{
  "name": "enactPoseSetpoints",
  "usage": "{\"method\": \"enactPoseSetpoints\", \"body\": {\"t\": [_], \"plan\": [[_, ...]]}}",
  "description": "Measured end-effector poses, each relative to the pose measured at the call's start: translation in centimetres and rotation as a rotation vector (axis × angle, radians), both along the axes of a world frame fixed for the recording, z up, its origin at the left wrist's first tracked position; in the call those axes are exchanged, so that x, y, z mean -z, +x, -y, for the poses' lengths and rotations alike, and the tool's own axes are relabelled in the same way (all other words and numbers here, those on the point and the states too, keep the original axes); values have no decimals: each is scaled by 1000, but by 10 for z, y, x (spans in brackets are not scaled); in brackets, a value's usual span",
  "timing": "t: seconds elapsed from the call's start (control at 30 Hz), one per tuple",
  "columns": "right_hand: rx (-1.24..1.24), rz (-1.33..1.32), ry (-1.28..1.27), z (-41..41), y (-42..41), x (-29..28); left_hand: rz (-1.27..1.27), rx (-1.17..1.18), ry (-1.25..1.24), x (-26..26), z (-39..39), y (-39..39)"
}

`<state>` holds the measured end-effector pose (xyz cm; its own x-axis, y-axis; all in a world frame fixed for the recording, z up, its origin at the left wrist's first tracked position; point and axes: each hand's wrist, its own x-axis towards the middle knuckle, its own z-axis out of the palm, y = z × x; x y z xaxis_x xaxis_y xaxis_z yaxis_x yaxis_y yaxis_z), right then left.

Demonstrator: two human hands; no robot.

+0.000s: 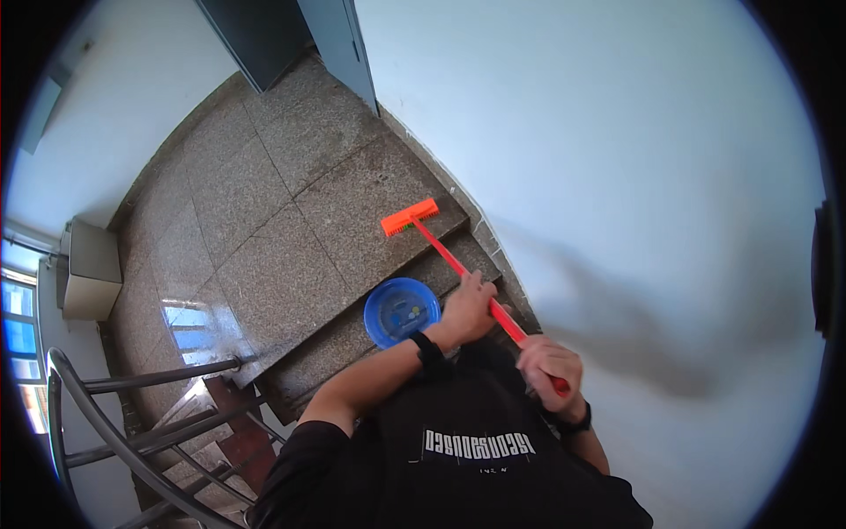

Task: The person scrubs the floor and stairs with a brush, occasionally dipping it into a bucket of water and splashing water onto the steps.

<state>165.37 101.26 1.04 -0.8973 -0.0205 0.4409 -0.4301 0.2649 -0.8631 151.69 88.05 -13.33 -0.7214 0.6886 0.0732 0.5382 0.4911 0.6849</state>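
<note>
Both of my hands grip the red handle of a floor scrub brush [444, 253]. My left hand [469, 305] wraps the middle of the handle, while my right hand [550, 371] holds it near its end. The brush's orange head [410, 217] rests with its bristles on the speckled stone landing [277, 251], close to the top step's edge and the right wall. Just left of my left hand, a round blue plastic basin [371, 324] stands on a step below the landing. It seems to hold some water; small yellowish marks show at its bottom.
A metal stair railing [112, 423] curves along the lower left. The white wall [628, 165] runs close on my right. A grey door [340, 53] stands open at the far end. A boxy object [92, 268] sits against the left wall, near a window [20, 317].
</note>
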Motion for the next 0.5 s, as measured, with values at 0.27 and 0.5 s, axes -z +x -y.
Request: {"method": "enactPoseSetpoints", "body": {"t": [0.27, 0.5], "plan": [[-108, 44, -37, -114, -29, 9, 42, 98, -237, 4, -95, -27], [-30, -68, -80, -108, -158, 105, -160, -161, -59, 44, -107, -124]]}}
